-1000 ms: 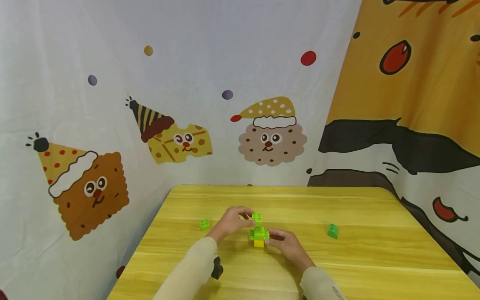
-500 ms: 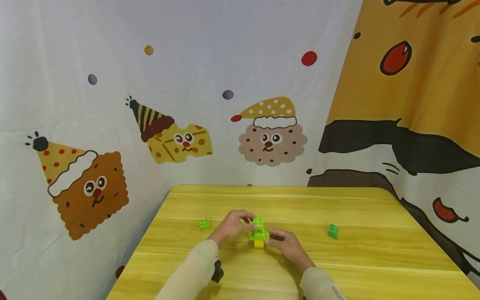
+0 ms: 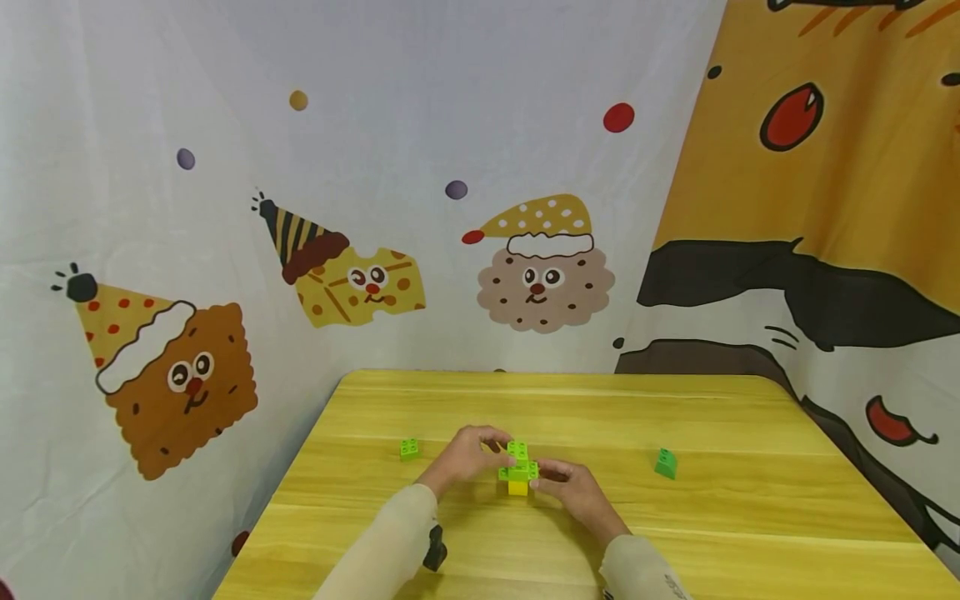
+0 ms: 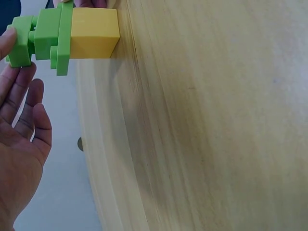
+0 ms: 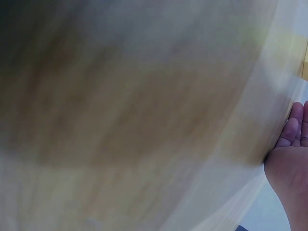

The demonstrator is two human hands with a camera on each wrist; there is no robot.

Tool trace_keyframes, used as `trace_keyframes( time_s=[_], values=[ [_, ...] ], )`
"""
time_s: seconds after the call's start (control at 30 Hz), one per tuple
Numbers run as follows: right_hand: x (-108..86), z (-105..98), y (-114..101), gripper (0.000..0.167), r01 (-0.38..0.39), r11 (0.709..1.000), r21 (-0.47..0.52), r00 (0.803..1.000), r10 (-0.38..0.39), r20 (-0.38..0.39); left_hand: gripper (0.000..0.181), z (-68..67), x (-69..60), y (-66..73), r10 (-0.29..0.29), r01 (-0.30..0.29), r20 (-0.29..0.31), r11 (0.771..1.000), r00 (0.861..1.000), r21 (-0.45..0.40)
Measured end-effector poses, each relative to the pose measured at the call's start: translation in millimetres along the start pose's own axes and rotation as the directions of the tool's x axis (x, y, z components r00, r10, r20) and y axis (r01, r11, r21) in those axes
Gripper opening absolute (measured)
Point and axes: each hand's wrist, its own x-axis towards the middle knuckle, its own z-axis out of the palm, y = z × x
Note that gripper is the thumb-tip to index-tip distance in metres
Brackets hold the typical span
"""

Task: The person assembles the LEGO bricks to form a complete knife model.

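A toy building-block stack stands on the table, with a yellow block (image 3: 518, 488) at its base. Above it come a wide light-green piece (image 4: 63, 38) and a smaller green block (image 4: 46, 34). My left hand (image 3: 468, 454) pinches another light-green block (image 3: 517, 451) at the top. Studs show in a narrow gap beneath that top block in the left wrist view. From the other side, my right hand (image 3: 576, 493) holds the stack's right side between thumb and fingers. At the right wrist view's edge, only part of this hand (image 5: 291, 156) shows.
A loose light-green block (image 3: 408, 450) lies left of the hands on the wooden table (image 3: 735, 533). To the right lies a darker green sloped block (image 3: 665, 462). A printed cloth (image 3: 420, 108) hangs behind the table.
My left hand has lowered the top light-green block towards the stack, moving it slightly right. The right hand has stayed at the stack's right side.
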Motion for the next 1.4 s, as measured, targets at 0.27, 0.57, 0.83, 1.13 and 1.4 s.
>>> trace_keyframes(
  time_s=[0.27,0.57,0.83,1.13,1.4],
  values=[
    [1.7,0.5,3.3,0.047,0.013,1.0,0.004,1.0,-0.013,0.002,0.031,0.6,-2.2,1.2,0.0,0.0,0.012,1.0,1.0,0.008],
    [1.6,0.0,3.1,0.048,0.001,1.0,-0.001,1.0,-0.001,-0.002,0.03,3.7,-3.1,-1.6,0.013,-0.013,0.007,1.0,1.0,-0.001],
    [0.0,-1.5,2.2,0.047,0.006,1.0,0.008,1.0,-0.006,0.017,0.032,9.5,-5.9,-5.6,-0.007,0.005,-0.022,0.998,1.0,-0.067],
    [1.0,-1.5,2.8,0.047,-0.002,1.0,0.009,1.0,0.002,0.01,0.03,14.7,-8.2,-8.7,0.014,-0.019,-0.035,0.99,0.999,-0.142],
    [1.1,-1.8,4.1,0.049,0.013,1.0,0.018,1.0,-0.014,0.022,0.026,17.5,-7.1,-10.5,0.023,-0.029,-0.042,0.987,0.999,-0.16]
  ],
)
